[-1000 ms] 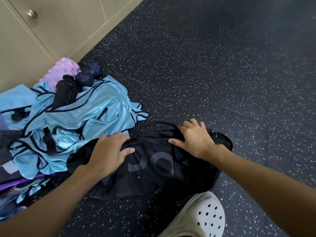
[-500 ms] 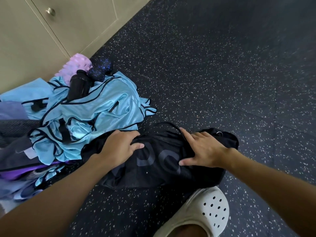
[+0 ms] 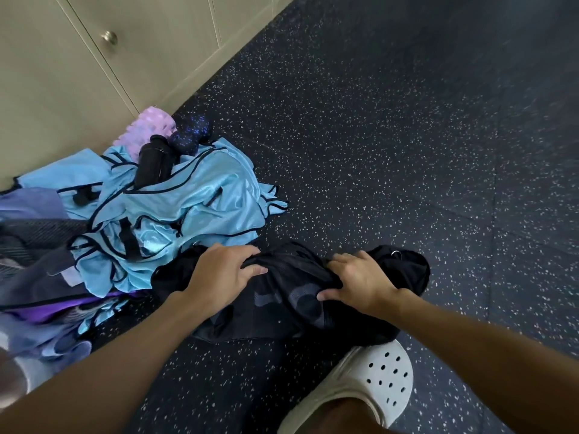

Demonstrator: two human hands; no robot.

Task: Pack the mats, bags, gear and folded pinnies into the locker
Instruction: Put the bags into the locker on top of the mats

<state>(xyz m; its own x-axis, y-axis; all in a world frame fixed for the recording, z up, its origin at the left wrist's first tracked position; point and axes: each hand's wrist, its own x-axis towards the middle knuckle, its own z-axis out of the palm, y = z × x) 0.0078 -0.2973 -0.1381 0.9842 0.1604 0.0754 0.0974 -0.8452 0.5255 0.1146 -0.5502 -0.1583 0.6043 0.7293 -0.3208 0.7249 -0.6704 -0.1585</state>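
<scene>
Here, both arms stretched forward, left hand (image 3: 223,271) and right hand (image 3: 360,281) apart, fingers curled, gripping black bag (image 3: 289,311)

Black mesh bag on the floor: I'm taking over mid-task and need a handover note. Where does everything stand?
The left hand grips the black mesh bag at its left end; the right hand bunches its right end.
Bag lies on the floor beside the blue pinnies, heaped unfolded.
Black bottle, purple foam roller and speckled massage ball sit by the shut locker doors.
Nothing visibly packed.
Left: fold pinnies, open locker, pack everything.
</scene>
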